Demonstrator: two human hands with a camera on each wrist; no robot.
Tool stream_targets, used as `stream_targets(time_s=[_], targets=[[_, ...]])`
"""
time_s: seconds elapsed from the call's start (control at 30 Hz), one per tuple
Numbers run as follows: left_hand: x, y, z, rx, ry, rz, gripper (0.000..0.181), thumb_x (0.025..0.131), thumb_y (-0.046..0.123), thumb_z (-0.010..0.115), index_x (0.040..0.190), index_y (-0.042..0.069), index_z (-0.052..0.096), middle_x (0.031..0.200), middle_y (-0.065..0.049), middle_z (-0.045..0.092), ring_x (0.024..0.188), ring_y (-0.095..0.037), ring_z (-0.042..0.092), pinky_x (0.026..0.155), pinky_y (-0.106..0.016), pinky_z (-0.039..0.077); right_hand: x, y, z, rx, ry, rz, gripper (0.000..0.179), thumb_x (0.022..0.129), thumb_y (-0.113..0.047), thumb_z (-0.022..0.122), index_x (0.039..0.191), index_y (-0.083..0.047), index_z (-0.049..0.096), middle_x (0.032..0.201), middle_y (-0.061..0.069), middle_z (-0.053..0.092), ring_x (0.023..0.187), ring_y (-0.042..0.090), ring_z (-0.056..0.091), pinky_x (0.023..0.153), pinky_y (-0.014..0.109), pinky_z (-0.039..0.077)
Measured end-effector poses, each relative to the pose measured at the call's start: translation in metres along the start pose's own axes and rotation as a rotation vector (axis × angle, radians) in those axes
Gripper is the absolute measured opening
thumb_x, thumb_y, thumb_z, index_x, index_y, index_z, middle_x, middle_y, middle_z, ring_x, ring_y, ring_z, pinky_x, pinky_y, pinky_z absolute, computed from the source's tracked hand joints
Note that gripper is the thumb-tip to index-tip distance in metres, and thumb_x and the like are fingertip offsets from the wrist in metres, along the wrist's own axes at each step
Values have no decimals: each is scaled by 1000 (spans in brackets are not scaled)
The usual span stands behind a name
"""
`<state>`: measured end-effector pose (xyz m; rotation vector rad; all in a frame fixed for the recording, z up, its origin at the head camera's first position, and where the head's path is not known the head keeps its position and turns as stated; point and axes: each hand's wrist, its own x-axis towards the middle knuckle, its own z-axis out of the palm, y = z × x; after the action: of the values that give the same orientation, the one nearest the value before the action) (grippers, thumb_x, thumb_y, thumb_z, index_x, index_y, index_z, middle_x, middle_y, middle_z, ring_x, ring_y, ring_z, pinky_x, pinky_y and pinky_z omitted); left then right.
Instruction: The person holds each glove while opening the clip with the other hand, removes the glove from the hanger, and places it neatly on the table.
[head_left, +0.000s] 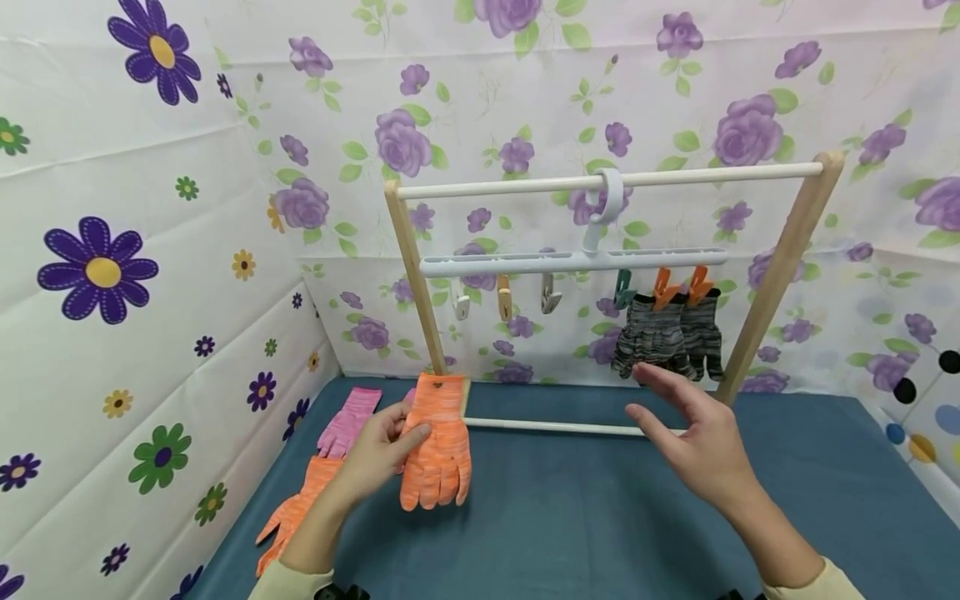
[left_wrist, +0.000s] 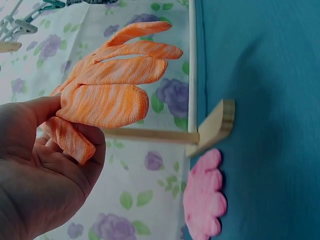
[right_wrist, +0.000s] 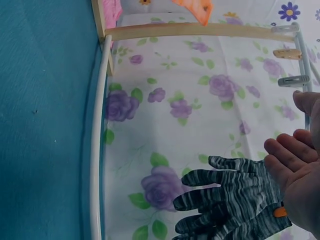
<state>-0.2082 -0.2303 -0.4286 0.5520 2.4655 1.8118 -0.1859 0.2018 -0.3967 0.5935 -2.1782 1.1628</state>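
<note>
My left hand [head_left: 382,454] pinches an orange knitted glove [head_left: 438,442] near its cuff side, fingers down, above the blue table; in the left wrist view the orange glove [left_wrist: 110,100] hangs from thumb and fingers. My right hand [head_left: 701,437] is held in the air with fingers apart and nothing in it, just in front of black-and-grey gloves [head_left: 660,333]. Two orange clips [head_left: 663,289] hold those gloves on a white hanger [head_left: 525,263]. On the left, another orange glove [head_left: 300,500] and a pink glove [head_left: 351,421] lie on the table.
The hanger hooks over the top bar [head_left: 495,187] of a wooden-sided rack [head_left: 780,275]. A white clip [head_left: 461,302], a tan clip [head_left: 505,300], a grey clip [head_left: 551,296] and a green clip [head_left: 622,290] hang from it. A lower bar [head_left: 555,427] spans the rack. Flowered cloth stands behind and left.
</note>
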Motion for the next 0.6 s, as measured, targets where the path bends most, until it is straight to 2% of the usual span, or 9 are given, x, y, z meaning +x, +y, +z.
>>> stream_targets(time_s=[0.2,0.33,0.43,0.6], targets=[[-12,-3,-15,23,4,-50,25,110,21,63,112,-4,59,62,-3,43,49,-10,40,49,-24,37,-4,8,-3,-39,-52,32,59,95,-10,82,150,-16,61,142,5,67,128,4,62,99,9,44],[-20,-8,-23,47,20,-109,27,109,25,65,107,-2,59,59,-3,41,46,-12,39,47,-26,37,-8,13,-4,-60,-70,26,60,95,-12,82,150,-18,60,142,5,67,128,-2,59,99,9,43],[-26,-14,-29,42,6,-153,30,108,28,65,105,-1,59,58,-4,41,45,-13,40,47,-26,37,-10,16,-6,-71,-76,29,61,95,-11,83,151,-17,59,141,5,68,127,-2,59,100,8,42],[-35,-25,-36,52,-44,-209,36,108,31,65,99,-3,54,59,-4,41,45,-13,40,48,-25,37,-14,20,-9,-90,-79,45,61,95,-12,83,151,-16,59,140,6,68,126,16,66,101,6,39]])
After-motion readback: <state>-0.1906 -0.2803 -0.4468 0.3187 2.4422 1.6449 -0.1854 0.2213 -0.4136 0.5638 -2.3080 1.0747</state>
